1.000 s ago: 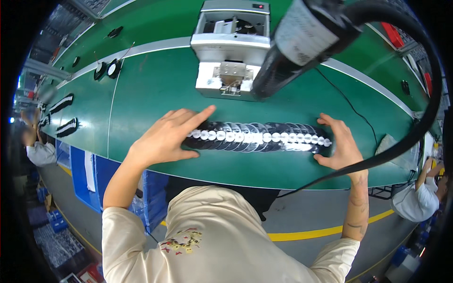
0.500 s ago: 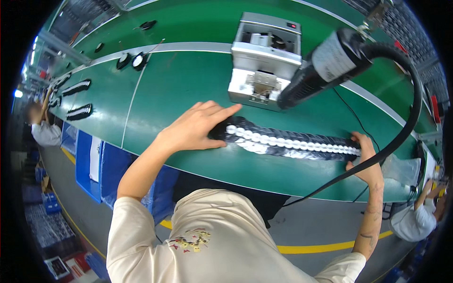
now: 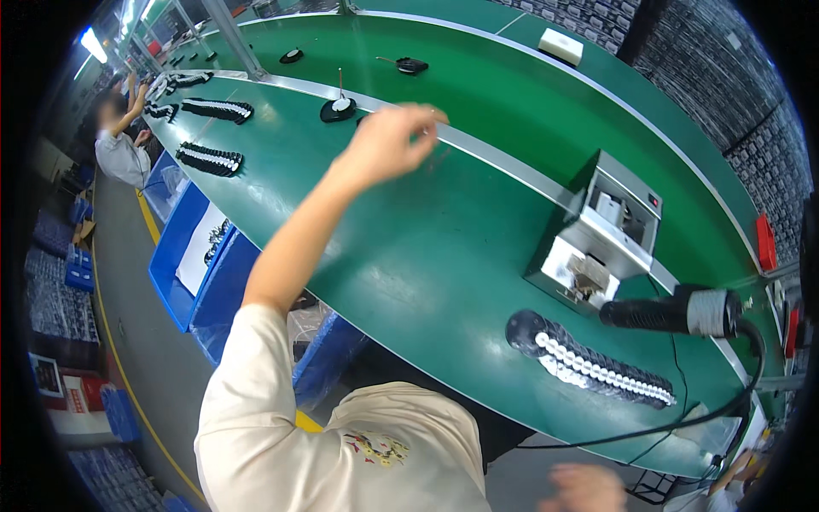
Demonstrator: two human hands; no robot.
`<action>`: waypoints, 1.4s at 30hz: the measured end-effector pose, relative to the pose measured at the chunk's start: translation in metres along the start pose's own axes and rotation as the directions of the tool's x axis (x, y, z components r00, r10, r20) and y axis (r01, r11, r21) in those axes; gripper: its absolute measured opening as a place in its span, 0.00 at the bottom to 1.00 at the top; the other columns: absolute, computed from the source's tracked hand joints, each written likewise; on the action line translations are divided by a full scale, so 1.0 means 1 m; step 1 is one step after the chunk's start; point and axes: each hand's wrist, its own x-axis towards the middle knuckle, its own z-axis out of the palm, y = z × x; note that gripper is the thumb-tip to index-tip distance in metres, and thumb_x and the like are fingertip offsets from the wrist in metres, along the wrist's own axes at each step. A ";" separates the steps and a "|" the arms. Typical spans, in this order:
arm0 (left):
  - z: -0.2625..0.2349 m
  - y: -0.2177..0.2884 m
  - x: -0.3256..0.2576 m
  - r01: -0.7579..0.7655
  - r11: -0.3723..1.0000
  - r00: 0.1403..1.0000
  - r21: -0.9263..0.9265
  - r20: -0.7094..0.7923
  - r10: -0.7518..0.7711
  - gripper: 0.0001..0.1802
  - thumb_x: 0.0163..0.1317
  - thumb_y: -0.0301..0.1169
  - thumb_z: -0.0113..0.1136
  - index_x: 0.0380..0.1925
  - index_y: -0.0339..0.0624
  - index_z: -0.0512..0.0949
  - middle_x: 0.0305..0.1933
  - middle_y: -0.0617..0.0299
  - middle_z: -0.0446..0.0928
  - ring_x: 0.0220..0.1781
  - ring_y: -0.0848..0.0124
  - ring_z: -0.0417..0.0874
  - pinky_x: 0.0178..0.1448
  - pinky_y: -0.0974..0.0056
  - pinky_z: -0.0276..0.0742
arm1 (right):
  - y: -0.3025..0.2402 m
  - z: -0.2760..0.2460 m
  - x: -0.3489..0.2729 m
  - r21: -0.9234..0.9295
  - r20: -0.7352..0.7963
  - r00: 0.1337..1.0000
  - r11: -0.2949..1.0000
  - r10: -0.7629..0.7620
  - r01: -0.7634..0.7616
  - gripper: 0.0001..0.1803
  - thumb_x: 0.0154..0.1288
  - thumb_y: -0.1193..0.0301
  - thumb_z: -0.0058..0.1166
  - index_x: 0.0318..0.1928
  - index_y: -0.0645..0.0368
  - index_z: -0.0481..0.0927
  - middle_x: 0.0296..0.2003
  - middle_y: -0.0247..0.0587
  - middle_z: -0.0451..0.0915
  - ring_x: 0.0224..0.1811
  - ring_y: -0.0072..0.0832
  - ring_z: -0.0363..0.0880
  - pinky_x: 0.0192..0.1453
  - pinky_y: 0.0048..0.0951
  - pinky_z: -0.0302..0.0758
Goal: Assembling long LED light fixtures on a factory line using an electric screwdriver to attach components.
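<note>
My left hand [image 3: 392,143] is raised over the far side of the green bench, thumb and fingers curled together in a pinch. Whatever is between the fingertips is too small to make out. Just beside it lies a black rounded piece with a white disc and a thin upright lead [image 3: 339,108]; a second dark piece is mostly hidden behind the hand. At the lower edge my right hand [image 3: 584,489] is smeared by motion, away from the bench. A long overlapping row of black round pieces with white discs [image 3: 606,369] lies on the bench at right.
A silver box-shaped machine [image 3: 597,243] stands behind the row. Next to it hangs a black hand-held tool with a thick hose [image 3: 674,313]. More black-and-white rows [image 3: 209,160] lie at left, above blue bins [image 3: 175,282]. A co-worker [image 3: 124,145] is at far left.
My left hand has left the row and moved up and to the far left. My right hand has let go of the row's other end and dropped toward my body. The view has turned left.
</note>
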 end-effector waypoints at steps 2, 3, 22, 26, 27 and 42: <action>0.012 -0.073 0.055 0.149 0.982 0.988 0.116 0.012 -0.151 0.20 0.57 0.35 0.64 0.49 0.41 0.79 0.43 0.50 0.83 0.45 0.56 0.85 0.50 0.56 0.80 | -0.020 0.052 0.069 -0.107 -0.102 0.982 0.983 -0.159 0.148 0.21 0.48 0.75 0.62 0.46 0.62 0.82 0.46 0.50 0.83 0.48 0.45 0.83 0.55 0.41 0.79; 0.013 -0.099 0.075 0.242 0.936 0.965 0.254 0.035 -0.259 0.25 0.57 0.42 0.64 0.52 0.42 0.78 0.47 0.47 0.81 0.49 0.54 0.84 0.53 0.54 0.79 | 0.003 0.083 0.085 -0.290 0.024 0.986 0.943 -0.163 0.163 0.26 0.50 0.75 0.59 0.53 0.68 0.76 0.56 0.60 0.74 0.62 0.49 0.74 0.68 0.48 0.67; 0.034 -0.060 0.131 -0.142 0.983 0.651 0.112 0.759 0.007 0.24 0.42 0.41 0.69 0.40 0.43 0.83 0.43 0.54 0.84 0.44 0.59 0.85 0.40 0.57 0.79 | 0.019 0.153 0.163 -0.290 0.070 0.994 0.951 -0.088 0.104 0.16 0.57 0.70 0.61 0.46 0.59 0.81 0.52 0.45 0.79 0.62 0.42 0.72 0.63 0.45 0.68; 0.024 0.011 0.044 -0.616 0.786 0.594 0.051 0.685 0.421 0.14 0.43 0.34 0.67 0.31 0.45 0.80 0.37 0.62 0.80 0.42 0.61 0.82 0.40 0.54 0.76 | 0.030 0.141 0.147 -0.004 -0.067 0.997 0.999 -0.034 0.033 0.10 0.59 0.77 0.58 0.42 0.62 0.83 0.45 0.47 0.83 0.49 0.47 0.80 0.54 0.45 0.75; 0.028 0.021 0.022 -0.665 0.746 0.596 0.020 0.616 0.515 0.12 0.45 0.33 0.65 0.32 0.46 0.79 0.40 0.63 0.79 0.47 0.61 0.80 0.43 0.55 0.75 | 0.030 0.133 0.138 -0.034 -0.183 0.979 0.994 0.095 -0.103 0.10 0.61 0.78 0.57 0.44 0.64 0.82 0.44 0.48 0.83 0.47 0.47 0.81 0.53 0.43 0.77; -0.007 0.066 -0.108 0.112 0.992 0.984 0.065 0.128 -0.120 0.24 0.48 0.41 0.73 0.37 0.42 0.71 0.47 0.51 0.69 0.54 0.52 0.73 0.55 0.53 0.73 | 0.110 0.055 0.033 0.143 -0.922 0.326 0.965 0.210 -0.218 0.27 0.66 0.80 0.51 0.65 0.66 0.64 0.52 0.47 0.75 0.55 0.33 0.74 0.61 0.32 0.72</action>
